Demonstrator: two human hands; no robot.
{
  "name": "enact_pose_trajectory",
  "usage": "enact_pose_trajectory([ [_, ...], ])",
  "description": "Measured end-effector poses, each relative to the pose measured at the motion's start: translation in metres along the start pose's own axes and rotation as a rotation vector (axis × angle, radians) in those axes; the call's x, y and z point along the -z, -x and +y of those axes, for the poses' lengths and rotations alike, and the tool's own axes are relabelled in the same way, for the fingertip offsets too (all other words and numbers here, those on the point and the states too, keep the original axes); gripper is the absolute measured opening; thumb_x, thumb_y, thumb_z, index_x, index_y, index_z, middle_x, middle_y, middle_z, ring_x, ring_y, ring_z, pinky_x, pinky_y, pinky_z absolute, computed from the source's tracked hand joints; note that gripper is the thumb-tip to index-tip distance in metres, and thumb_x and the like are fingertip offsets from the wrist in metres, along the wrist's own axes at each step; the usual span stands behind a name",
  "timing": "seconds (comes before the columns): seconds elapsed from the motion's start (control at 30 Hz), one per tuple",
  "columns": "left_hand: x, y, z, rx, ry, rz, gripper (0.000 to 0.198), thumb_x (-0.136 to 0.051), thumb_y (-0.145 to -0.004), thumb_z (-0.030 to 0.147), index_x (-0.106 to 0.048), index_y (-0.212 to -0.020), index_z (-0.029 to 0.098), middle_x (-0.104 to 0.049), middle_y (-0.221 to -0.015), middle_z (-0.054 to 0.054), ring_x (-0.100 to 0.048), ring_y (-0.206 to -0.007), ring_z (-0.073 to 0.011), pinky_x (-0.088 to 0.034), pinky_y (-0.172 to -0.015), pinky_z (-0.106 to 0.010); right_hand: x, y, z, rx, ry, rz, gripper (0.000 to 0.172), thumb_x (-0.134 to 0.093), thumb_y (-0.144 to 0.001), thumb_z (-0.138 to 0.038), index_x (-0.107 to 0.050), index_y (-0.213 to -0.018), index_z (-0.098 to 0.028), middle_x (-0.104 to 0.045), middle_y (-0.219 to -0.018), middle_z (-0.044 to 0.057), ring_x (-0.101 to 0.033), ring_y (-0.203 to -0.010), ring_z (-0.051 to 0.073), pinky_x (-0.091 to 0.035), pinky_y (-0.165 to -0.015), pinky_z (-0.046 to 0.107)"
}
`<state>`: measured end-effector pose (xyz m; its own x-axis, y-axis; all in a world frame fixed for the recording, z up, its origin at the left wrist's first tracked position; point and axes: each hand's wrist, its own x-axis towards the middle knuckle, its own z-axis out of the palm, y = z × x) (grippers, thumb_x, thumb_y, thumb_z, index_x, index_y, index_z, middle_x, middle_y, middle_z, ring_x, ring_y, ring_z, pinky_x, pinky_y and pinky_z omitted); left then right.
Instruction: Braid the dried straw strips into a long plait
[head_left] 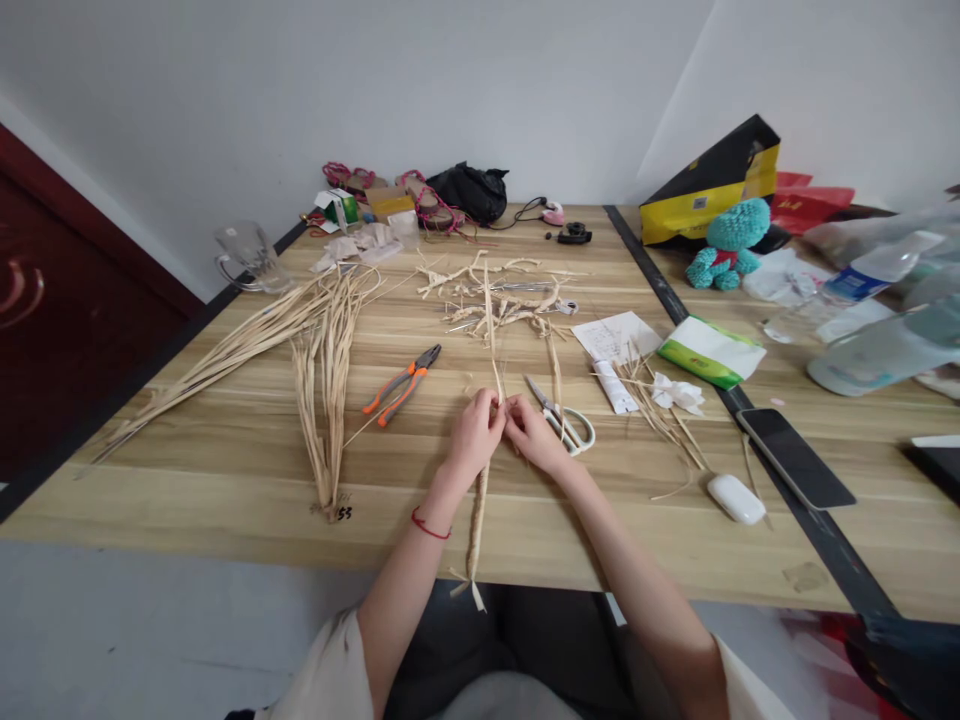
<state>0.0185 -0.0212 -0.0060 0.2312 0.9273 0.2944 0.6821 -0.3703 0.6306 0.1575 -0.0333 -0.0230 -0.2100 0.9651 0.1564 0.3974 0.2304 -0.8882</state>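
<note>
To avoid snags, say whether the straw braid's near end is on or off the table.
Off: the straw braid ends in a frayed tip past the near edge of the table.

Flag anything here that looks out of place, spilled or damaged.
Nothing looks spilled or broken. Slightly untidy: loose fibre strips lie scattered beside a crumpled tissue, right of the right hand, unlike the gathered bundle on the left.
</note>
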Motion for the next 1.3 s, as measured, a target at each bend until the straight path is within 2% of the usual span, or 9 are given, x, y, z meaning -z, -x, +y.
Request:
enact_pose_trajectory([
  [0.7,0.0021,0.0002,0.0009,0.000,-0.018,-0.049,0.005,-0.047,-0.088,0.023,-0.050,-0.089,0.019,-0.061,-0.082,-0.002,-0.056,-0.071,-0.0134,-0.039,-0.063,-0.024,0.0018,0.0004,-0.0036,0.008,0.099,-0.033,0.008,-0.043,-0.087,-0.029,-0.044,-0.090,-0.022,-0.059,-0.075,0.001,-0.056,-0.067,0.018,-0.044,-0.064,0.030],
  [1.03,0.0027,-0.0001,0.0027,0.003,-0.099,-0.118,0.006,-0.046,-0.089,0.024,-0.050,-0.086,0.020,-0.060,-0.081,-0.003,-0.057,-0.073,-0.0153,-0.039,-0.063,-0.025,0.0043,0.0017,-0.0076,-0.008,0.297,-0.038,0.004,-0.044,-0.087,-0.026,-0.043,-0.087,-0.021,-0.059,-0.074,0.004,-0.056,-0.064,0.019,-0.039,-0.060,0.028],
  [1.3,0.0033,0.0009,0.0040,-0.016,-0.109,-0.117,0.006,-0.044,-0.090,0.023,-0.048,-0.087,0.020,-0.060,-0.083,-0.004,-0.058,-0.075,-0.0160,-0.039,-0.062,-0.025,0.0043,0.0006,-0.0035,-0.016,0.262,-0.042,0.004,-0.044,-0.086,-0.026,-0.043,-0.087,-0.022,-0.057,-0.072,0.003,-0.056,-0.063,0.020,-0.039,-0.060,0.029],
])
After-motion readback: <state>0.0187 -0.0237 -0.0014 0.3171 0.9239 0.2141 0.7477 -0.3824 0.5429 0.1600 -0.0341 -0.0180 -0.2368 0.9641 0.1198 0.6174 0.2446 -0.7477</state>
